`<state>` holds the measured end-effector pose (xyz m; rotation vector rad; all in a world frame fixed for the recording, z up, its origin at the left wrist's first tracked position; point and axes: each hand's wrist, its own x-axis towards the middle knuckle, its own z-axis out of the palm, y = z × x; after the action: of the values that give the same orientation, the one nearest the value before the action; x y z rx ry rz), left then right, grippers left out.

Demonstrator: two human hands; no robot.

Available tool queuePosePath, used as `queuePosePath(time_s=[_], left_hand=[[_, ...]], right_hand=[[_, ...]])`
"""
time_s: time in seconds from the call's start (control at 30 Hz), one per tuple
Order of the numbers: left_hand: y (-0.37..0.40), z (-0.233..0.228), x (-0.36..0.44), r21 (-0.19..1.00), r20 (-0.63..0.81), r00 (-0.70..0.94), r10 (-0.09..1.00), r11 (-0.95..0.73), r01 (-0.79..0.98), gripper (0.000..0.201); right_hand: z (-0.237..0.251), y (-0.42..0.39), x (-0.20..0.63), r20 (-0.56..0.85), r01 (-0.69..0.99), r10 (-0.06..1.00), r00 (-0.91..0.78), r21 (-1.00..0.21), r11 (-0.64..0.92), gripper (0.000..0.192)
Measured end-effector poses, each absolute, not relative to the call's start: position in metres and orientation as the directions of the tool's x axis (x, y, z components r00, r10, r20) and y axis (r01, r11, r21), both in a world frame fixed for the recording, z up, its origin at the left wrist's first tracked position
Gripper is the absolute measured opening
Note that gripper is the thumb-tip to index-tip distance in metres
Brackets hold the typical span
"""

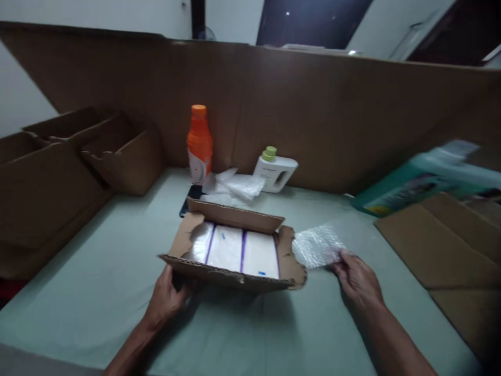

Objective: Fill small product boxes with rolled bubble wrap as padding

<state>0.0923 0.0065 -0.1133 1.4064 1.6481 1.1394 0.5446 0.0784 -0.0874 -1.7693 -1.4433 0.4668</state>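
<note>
Holding brown cardbd box (pixel 237 215) over green cloth (pixel 129 271), L hand (pixel 166 297) gripping its near L corner; flaps ragged, white packs (pixel 224 248) w/ purple edging inside. R hand (pixel 358 279) pinches clear bubble wrap (pixel 319 244) just R of box.

Bare left grip (pixel 167 297), bare right grip (pixel 358 279), forearms (pixel 399 337) — both uncovered
</note>
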Motion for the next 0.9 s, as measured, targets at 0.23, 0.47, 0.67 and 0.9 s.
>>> queuePosePath(time_s=[0.23, 0.47, 0.67, 0.9], left_hand=[[-0.014, -0.11, 0.089, 0.882, 0.002, -0.239, 0.971, 0.111, 0.458, 0.064], [-0.012, -0.101, 0.111, 0.917, 0.023, -0.293, 0.956, 0.097, 0.388, 0.057], [0.034, -0.09, 0.137, 0.909, 0.08, -0.234, 0.969, 0.026, 0.417, 0.042], [0.063, -0.093, 0.142, 0.912, 0.122, -0.177, 0.977, -0.041, 0.407, 0.068]], right_hand=[[-0.071, 0.013, 0.584, -0.188, 0.496, 0.943, 0.274, -0.812, -0.307, 0.043], [-0.056, -0.005, 0.477, 0.01, 0.653, 0.969, -0.245, -0.737, 0.173, 0.059], [-0.077, 0.041, 0.425, 0.176, 0.645, 0.97, -0.169, -0.724, 0.244, 0.046], [-0.083, 0.053, 0.477, 0.415, 0.777, 0.901, -0.129, -0.522, 0.352, 0.043]])
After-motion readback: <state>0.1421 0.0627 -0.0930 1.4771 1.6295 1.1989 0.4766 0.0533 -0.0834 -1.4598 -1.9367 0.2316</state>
